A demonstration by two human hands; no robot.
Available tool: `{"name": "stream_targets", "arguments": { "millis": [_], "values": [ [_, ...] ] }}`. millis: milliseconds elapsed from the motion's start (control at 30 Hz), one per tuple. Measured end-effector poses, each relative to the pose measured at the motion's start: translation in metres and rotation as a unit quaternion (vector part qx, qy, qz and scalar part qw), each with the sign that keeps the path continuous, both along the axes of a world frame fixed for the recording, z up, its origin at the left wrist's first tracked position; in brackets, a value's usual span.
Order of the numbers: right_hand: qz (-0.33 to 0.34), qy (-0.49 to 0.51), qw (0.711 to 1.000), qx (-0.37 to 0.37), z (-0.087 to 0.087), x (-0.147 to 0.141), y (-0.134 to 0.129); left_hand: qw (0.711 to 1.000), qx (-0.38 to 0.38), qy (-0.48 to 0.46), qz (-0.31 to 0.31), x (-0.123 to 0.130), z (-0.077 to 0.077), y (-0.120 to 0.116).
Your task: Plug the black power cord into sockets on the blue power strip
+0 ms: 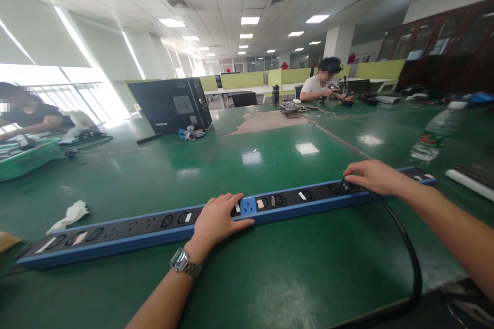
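A long blue and black power strip (154,222) lies slantwise across the green table, with rows of sockets and a few white labels along its top. My left hand (218,218), with a metal watch on the wrist, is wrapped over the middle of the strip, just left of a blue socket (248,206). Toward the strip's right end, my right hand (372,176) grips a black plug (348,184) at a socket. Its thick black cable (405,236) curves down to the table's front edge. Whether the plug's pins are fully in is hidden.
A water bottle (436,133) stands at the right, near a dark flat object with a white edge (473,182). Crumpled tissue (71,216) lies behind the strip's left end. Farther back are a black computer case (170,105), gloves (191,133), a green basket (31,159) and two seated people.
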State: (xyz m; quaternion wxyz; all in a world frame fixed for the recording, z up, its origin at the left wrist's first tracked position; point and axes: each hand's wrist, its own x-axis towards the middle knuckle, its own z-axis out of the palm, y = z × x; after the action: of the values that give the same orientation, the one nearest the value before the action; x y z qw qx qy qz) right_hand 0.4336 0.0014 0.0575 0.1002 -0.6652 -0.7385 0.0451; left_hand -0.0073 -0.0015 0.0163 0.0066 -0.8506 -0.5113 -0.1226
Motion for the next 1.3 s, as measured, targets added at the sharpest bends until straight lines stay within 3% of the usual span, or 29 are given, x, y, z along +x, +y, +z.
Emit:
{"name": "stream_targets", "arguments": {
  "millis": [367,467,600,733,867,967,1067,1167,1300],
  "values": [
    [-0.045,-0.106,0.993,-0.008,-0.017,-0.004,-0.001,1.0,0.009,0.004,-0.003,0.001,-0.003,0.002],
    [-0.063,-0.112,0.992,-0.004,-0.007,-0.015,-0.005,1.0,0.016,-0.007,-0.006,-0.001,-0.004,0.002],
    [-0.122,-0.06,0.988,0.067,0.027,-0.061,-0.015,0.999,0.02,-0.025,-0.017,-0.005,-0.005,0.002],
    [-0.046,-0.005,0.996,0.076,0.04,-0.153,-0.018,0.992,0.045,-0.106,-0.05,-0.009,-0.009,0.002],
    [0.069,0.169,0.982,0.044,0.019,-0.251,-0.008,0.973,0.094,-0.19,-0.094,-0.012,-0.015,0.001],
    [0.126,0.338,0.932,0.038,0.0,-0.288,-0.001,0.95,0.146,-0.248,-0.116,-0.02,-0.014,0.001],
    [0.098,0.389,0.909,0.111,-0.02,-0.277,-0.003,0.928,0.217,-0.283,-0.106,-0.04,-0.005,0.001],
    [0.022,0.32,0.928,0.189,-0.047,-0.236,-0.009,0.918,0.259,-0.296,-0.044,-0.069,0.005,0.001],
    [0.01,0.135,0.949,0.285,-0.079,-0.2,-0.011,0.945,0.144,-0.293,0.013,-0.101,0.008,0.002]
  ]
}}
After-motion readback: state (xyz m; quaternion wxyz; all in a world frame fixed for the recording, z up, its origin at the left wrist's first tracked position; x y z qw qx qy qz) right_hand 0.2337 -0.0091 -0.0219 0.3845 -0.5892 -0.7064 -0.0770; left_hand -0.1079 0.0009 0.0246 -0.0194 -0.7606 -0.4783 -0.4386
